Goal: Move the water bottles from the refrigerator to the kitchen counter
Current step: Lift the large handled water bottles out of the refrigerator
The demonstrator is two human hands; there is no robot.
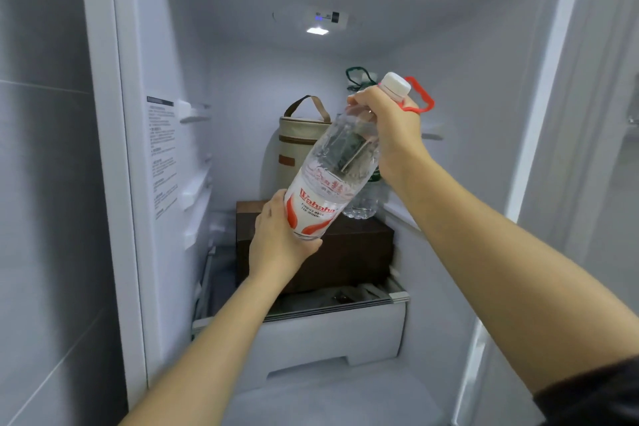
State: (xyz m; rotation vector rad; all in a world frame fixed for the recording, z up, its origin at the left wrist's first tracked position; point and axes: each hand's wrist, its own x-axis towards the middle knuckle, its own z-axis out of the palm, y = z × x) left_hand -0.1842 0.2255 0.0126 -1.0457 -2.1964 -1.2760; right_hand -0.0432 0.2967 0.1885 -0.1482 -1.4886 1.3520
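Observation:
A large clear water bottle [332,176] with a red-and-white label, white cap and red carry handle is tilted in the air inside the open refrigerator. My right hand [390,128] grips its neck just under the cap. My left hand [280,242] cups and holds its base from below. Behind it stands a second clear water bottle [363,204] with a green handle, mostly hidden, on top of a dark brown box.
A dark brown box [352,252] sits on the glass shelf [397,296], with a beige cylindrical bag [297,142] with a strap behind it. A white drawer [328,339] lies below the shelf. The fridge's left wall [162,149] and right door frame [539,149] close in the sides.

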